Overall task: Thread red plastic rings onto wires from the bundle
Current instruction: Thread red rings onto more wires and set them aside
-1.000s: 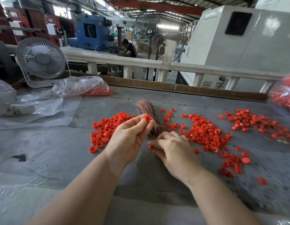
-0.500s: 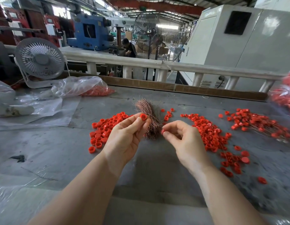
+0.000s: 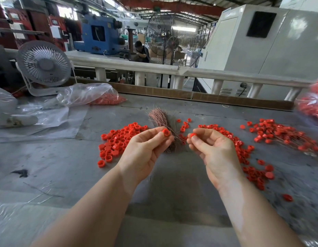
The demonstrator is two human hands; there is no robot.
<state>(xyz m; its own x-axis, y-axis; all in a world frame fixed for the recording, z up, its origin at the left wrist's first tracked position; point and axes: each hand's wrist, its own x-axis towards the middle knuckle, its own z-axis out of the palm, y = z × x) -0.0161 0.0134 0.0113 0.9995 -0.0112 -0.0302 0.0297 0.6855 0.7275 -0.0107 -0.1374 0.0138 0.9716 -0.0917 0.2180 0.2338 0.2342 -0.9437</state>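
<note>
Both forearms reach forward over the grey worktable point(image 3: 47, 166), palms turned partly up and toward each other. The left hand point(image 3: 145, 150) is lifted above the table, and its thumb and forefinger pinch a small red plastic ring point(image 3: 166, 132) at the fingertips; the other fingers are curled loosely under it. The right hand point(image 3: 213, 150) is at the same height and pinches a second small red ring point(image 3: 192, 135) between thumb and forefinger. The two hands are near each other but do not touch; a narrow gap stays between the two rings. Thin wire strands seem to run from the left ring toward the gap, but they are too fine to follow with certainty.

The bundle of thin copper-coloured wires point(image 3: 161, 122) lies on the table just behind the hands, between them, and its near end is hidden by the fingers. A heap of loose red rings point(image 3: 119, 139) lies to the left of the bundle, and a wider scatter of red rings point(image 3: 243, 154) lies to the right. Further right lies a pile of wires that already carry rings point(image 3: 279, 134).

Compared with half a second ago, the right hand has risen a little and turned its palm more upward, and its ring now shows clearly at the fingertips. The left hand keeps almost the same pose and grip.
</note>
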